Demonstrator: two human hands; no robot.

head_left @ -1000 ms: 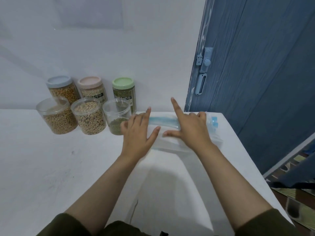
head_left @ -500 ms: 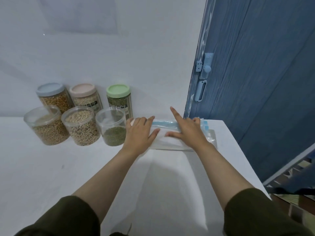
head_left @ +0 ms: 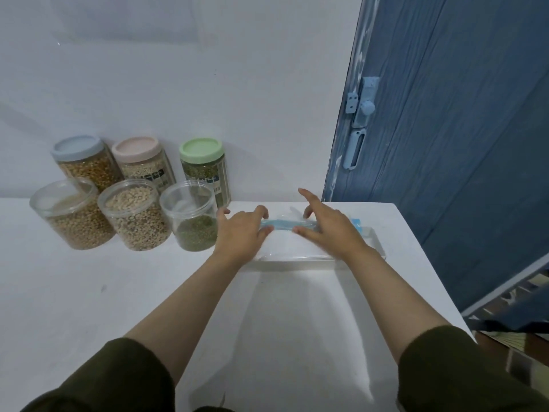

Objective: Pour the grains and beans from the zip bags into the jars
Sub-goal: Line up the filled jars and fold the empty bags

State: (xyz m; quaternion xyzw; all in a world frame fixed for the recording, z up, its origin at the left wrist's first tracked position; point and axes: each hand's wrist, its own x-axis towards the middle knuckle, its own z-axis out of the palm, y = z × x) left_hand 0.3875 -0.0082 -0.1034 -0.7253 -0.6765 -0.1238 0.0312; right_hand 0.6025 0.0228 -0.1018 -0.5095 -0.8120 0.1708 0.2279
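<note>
Both hands [head_left: 289, 231] press flat zip bags [head_left: 300, 248] beside jars [head_left: 190, 217].

Dark olive sleeves [head_left: 113, 379], pushed up

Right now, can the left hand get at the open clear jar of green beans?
Probably yes: the left hand rests on the empty zip bag right beside the open clear jar of green beans, nothing between them.

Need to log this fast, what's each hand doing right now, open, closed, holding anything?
Left hand: open, fingers lying flat on the empty zip bag.
Right hand: open, fingers spread and pressing the bag's blue zip strip.
</note>
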